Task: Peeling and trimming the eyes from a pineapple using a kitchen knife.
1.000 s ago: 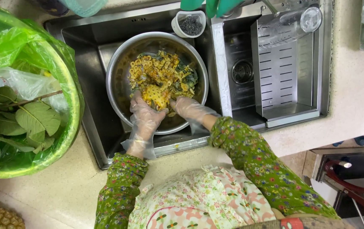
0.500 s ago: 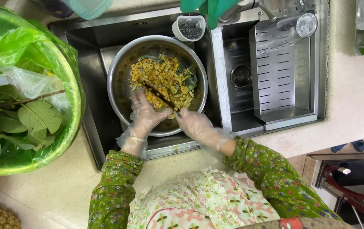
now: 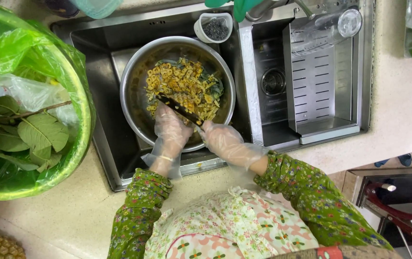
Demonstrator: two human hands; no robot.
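**Knife work over a bowl of chopped food in the sink**

Knife (image 3: 179,109), dark-bladed, lies across the yellow-green chopped food (image 3: 184,86) in the steel bowl (image 3: 134,96), centre of the frame, inside the left sink basin (image 3: 105,139). Your gloved right hand (image 3: 222,141) grips its handle, fingers closed around it. Your gloved left hand (image 3: 171,129) rests curled on the food beside the blade. You appear mid-chop; the next stroke calls for keeping left fingertips clear.
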